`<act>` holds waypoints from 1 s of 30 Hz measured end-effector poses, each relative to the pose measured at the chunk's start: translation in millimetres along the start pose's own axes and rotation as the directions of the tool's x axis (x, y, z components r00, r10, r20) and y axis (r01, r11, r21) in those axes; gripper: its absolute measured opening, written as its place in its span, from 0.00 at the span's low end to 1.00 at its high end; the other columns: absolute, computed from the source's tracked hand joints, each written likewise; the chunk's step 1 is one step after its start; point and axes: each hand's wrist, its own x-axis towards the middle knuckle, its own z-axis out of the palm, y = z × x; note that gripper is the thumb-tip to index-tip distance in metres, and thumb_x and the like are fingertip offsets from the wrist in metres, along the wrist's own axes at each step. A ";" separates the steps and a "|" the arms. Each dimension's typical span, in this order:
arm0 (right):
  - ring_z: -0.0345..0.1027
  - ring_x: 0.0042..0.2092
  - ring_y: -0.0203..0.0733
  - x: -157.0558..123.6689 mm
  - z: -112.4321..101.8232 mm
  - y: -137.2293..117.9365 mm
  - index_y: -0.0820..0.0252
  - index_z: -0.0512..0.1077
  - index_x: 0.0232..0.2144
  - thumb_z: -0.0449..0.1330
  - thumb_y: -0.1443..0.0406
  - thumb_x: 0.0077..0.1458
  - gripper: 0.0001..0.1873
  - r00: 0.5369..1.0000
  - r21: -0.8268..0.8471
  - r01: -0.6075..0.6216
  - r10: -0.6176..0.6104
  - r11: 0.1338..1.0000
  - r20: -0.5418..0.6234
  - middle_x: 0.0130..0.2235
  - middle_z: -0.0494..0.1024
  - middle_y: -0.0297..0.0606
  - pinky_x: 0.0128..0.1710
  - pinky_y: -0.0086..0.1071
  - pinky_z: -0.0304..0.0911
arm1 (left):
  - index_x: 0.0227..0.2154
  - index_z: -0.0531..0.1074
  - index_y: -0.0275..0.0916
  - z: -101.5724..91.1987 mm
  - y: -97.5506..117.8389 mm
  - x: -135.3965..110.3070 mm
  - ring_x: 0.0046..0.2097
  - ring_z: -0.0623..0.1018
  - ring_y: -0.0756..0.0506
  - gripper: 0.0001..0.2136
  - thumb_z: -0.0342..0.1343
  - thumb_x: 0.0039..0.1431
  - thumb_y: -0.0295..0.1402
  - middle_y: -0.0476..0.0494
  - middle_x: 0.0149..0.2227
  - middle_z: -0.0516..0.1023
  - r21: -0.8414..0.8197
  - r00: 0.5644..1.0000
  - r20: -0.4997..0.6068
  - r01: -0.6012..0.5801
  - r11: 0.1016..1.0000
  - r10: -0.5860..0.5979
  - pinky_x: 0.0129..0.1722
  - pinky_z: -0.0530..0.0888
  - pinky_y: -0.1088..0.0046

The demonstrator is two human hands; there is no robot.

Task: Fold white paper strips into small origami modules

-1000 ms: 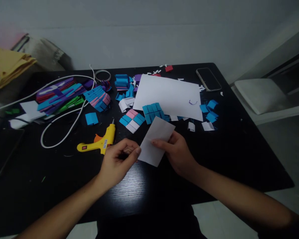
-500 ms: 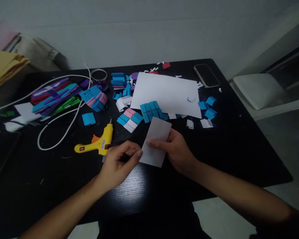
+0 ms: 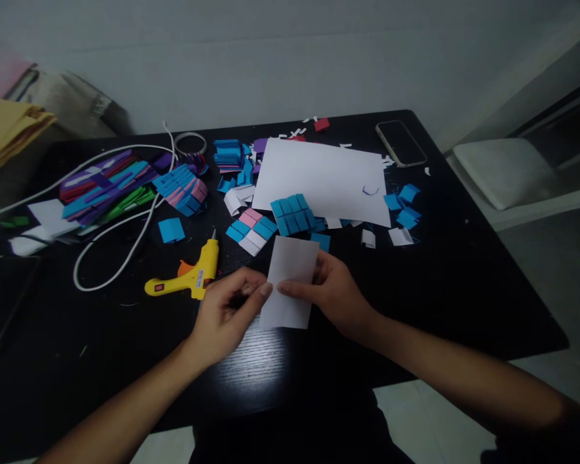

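Observation:
A small rectangular piece of white paper [image 3: 292,258] is held above the near part of the black table. My right hand [image 3: 336,290] grips it from the right, thumb flat on its face and fingers behind. At its left edge, my left hand [image 3: 229,309] pinches the paper between thumb and fingers. Just beyond it lie a blue folded-paper block [image 3: 292,214] and a woven square of pink, blue and white paper [image 3: 252,232]. A yellow glue gun [image 3: 193,274] rests left of my left hand.
A large white sheet [image 3: 323,174] lies behind the paper blocks. A phone [image 3: 401,143] is at the back right, with blue paper pieces [image 3: 408,206] nearer. Bundled coloured strips [image 3: 109,183] and a looped white cable [image 3: 80,258] occupy the left. A white stool [image 3: 505,171] stands beyond the table's right edge.
The small white paper has turned more upright and shifted slightly left, uncovering a blue piece behind it. My left hand now pinches its left edge higher up.

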 end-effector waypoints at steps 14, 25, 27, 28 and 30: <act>0.81 0.40 0.44 -1.2 -2.7 2.9 0.57 0.71 0.43 0.76 0.68 0.42 0.26 0.997 0.005 0.016 -0.017 1.000 0.075 0.39 0.85 0.36 0.40 0.36 0.75 | 0.27 0.72 0.38 1.9 3.0 3.4 0.23 0.69 0.53 0.10 0.60 0.63 0.34 0.53 0.21 0.70 -0.139 0.992 0.051 0.118 0.983 -0.112 0.23 0.66 0.79; 0.80 0.37 0.40 5.6 -11.4 1.1 0.55 0.72 0.39 0.76 0.67 0.43 0.22 0.997 -0.035 0.070 -0.069 0.997 0.024 0.32 0.83 0.31 0.44 0.37 0.74 | 0.27 0.73 0.38 -5.3 -3.9 1.2 0.24 0.71 0.53 0.08 0.62 0.62 0.33 0.52 0.23 0.74 -0.140 0.992 -0.066 0.098 0.985 -0.108 0.23 0.68 0.80; 0.79 0.37 0.40 3.8 -10.3 1.3 0.55 0.72 0.39 0.76 0.66 0.43 0.22 0.996 -0.055 0.081 -0.079 0.995 0.027 0.33 0.83 0.31 0.43 0.37 0.74 | 0.33 0.77 0.38 -4.1 -3.7 1.5 0.25 0.75 0.51 0.04 0.62 0.62 0.33 0.50 0.26 0.78 -0.171 0.991 -0.029 0.126 0.977 -0.133 0.24 0.72 0.79; 0.79 0.37 0.41 2.7 -9.7 1.3 0.55 0.71 0.39 0.76 0.66 0.44 0.22 0.996 -0.063 0.083 -0.081 0.995 0.031 0.33 0.83 0.31 0.43 0.37 0.74 | 0.36 0.79 0.39 -3.5 -3.4 1.6 0.27 0.77 0.50 0.04 0.62 0.62 0.33 0.48 0.28 0.81 -0.186 0.989 -0.011 0.142 0.972 -0.146 0.25 0.74 0.78; 0.79 0.37 0.41 0.7 -8.4 1.0 0.55 0.71 0.39 0.76 0.65 0.44 0.22 0.996 -0.075 0.084 -0.081 0.994 0.040 0.32 0.83 0.31 0.42 0.38 0.74 | 0.41 0.80 0.39 -2.8 -2.6 1.7 0.28 0.80 0.48 0.08 0.62 0.61 0.34 0.47 0.31 0.83 -0.208 0.986 0.011 0.167 0.964 -0.168 0.26 0.77 0.76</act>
